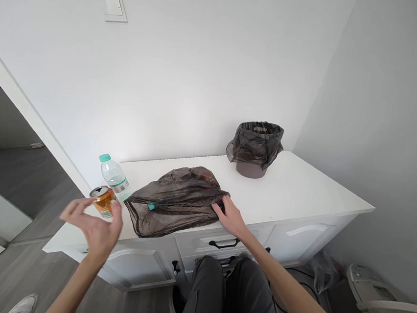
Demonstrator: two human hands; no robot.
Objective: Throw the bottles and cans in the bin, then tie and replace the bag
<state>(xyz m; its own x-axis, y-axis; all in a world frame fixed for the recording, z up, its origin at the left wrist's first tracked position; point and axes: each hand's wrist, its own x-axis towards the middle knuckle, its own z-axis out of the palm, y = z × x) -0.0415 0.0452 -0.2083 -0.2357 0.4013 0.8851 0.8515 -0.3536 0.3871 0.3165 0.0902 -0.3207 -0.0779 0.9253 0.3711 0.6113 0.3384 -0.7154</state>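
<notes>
A dark, see-through plastic bag (pixel 176 200) lies flat on the white cabinet top (pixel 301 190), with something teal showing through it. My right hand (pixel 229 216) rests on the bag's right end, fingers pinched on the plastic. My left hand (pixel 94 226) hovers at the cabinet's left front, fingers spread and curled, holding nothing. Just behind its fingertips stands an orange drink can (pixel 103 200). Behind the can stands a clear water bottle (pixel 115 176) with a teal cap.
A small bin (pixel 255 148) lined with a dark bag stands at the back right of the cabinet top, near the wall corner. Drawers with a black handle (pixel 224 243) face my legs. A white appliance (pixel 368 290) sits on the floor at right.
</notes>
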